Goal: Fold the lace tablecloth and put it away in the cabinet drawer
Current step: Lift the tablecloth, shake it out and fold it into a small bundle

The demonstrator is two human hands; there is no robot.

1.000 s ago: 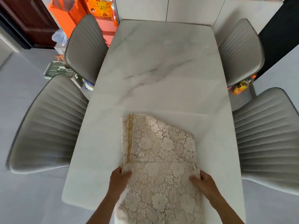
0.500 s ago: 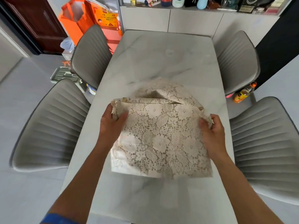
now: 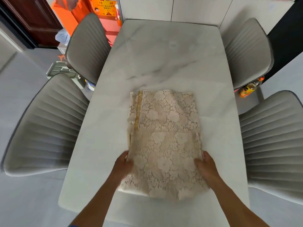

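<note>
The beige lace tablecloth (image 3: 164, 131) lies folded into a long rectangle on the white marble table (image 3: 164, 51), its far end flat. Its near end is raised a little off the tabletop. My left hand (image 3: 123, 166) holds the left edge of that near part, with the fingers tucked at the cloth's side. My right hand (image 3: 205, 166) grips the right edge, thumb on top of the lace. White cabinet fronts (image 3: 196, 10) stand behind the table's far end; I see no open drawer.
Grey padded chairs flank the table: two on the left (image 3: 45, 122) (image 3: 88, 46) and two on the right (image 3: 272, 141) (image 3: 246, 49). Orange bags (image 3: 78, 9) and a grey-green box (image 3: 60, 71) sit on the floor at the left, and a yellow bottle (image 3: 247, 90) at the right.
Half a second ago both hands held the cloth's edge lifted above the middle of the table. Now the cloth lies stretched out along the table and my hands are back near its near end.
</note>
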